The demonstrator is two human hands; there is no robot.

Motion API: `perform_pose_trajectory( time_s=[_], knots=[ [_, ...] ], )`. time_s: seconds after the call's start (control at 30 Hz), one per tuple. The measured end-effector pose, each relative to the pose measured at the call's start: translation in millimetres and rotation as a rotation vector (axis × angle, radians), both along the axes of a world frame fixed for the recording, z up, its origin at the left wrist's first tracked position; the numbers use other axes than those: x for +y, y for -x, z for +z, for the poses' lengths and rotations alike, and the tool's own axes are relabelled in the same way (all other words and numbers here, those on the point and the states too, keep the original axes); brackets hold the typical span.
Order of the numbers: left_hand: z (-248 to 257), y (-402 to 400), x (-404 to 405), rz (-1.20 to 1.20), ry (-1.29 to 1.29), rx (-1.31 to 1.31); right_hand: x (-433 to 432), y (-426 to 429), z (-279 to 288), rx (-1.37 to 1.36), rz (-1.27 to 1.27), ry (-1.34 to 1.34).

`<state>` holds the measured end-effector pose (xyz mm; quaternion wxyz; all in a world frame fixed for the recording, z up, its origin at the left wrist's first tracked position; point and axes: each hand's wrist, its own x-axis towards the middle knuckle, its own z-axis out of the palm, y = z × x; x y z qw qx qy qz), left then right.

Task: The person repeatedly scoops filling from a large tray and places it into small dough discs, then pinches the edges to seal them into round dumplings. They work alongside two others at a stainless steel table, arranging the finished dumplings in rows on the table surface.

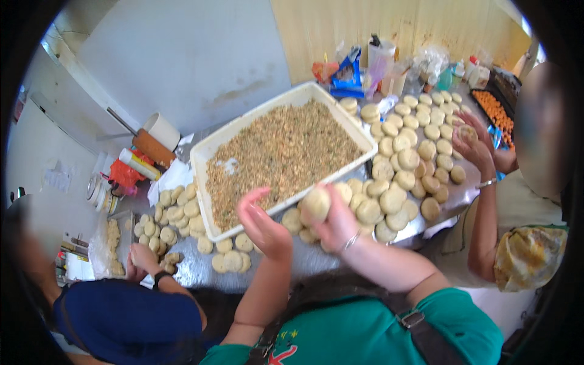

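My right hand (335, 221) holds a round, pale dough ball (316, 204) near the front edge of a large white plastic tray (283, 206). Raised beside the tray's near corner, my left hand (264, 226) has its palm turned toward the right hand and nothing in it. A crumbly brown filling (283, 146) flecked with green fills much of the tray. Many flattened dough rounds (393, 199) lie in piles to the right of the tray. Smaller groups of dough rounds (232, 261) rest in front of it and to its left.
A co-worker's hands (141, 260) are at the left by a metal tray (130, 228) of dough. Another co-worker's hands (474, 137) hold a dough piece at the right. Bottles, a blue packet (349, 75) and a black tray (492, 107) of orange pieces stand at the back.
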<state>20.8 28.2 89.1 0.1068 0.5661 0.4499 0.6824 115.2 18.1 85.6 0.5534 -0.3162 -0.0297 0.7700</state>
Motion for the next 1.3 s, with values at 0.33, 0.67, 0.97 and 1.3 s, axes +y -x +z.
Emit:
perform_pose_trajectory(
  time_s=[0.33,0.67,0.97,1.3],
  knots=[
    [4.3,15.7,2.9,-0.491,0.273,-0.251,16.9,-35.0,-39.8,0.604,0.195,0.109],
    [8.9,2.9,-14.8,-0.391,0.487,0.403,-5.4,-25.4,-17.4,0.293,0.431,-0.14],
    [17.8,23.2,-8.1,-0.343,0.128,0.393,5.7,-47.5,-29.1,0.301,0.49,-0.302],
    [29.7,19.4,-19.7,-0.347,0.282,0.48,-2.0,-53.7,-27.2,0.168,0.4,-0.374]
  ],
)
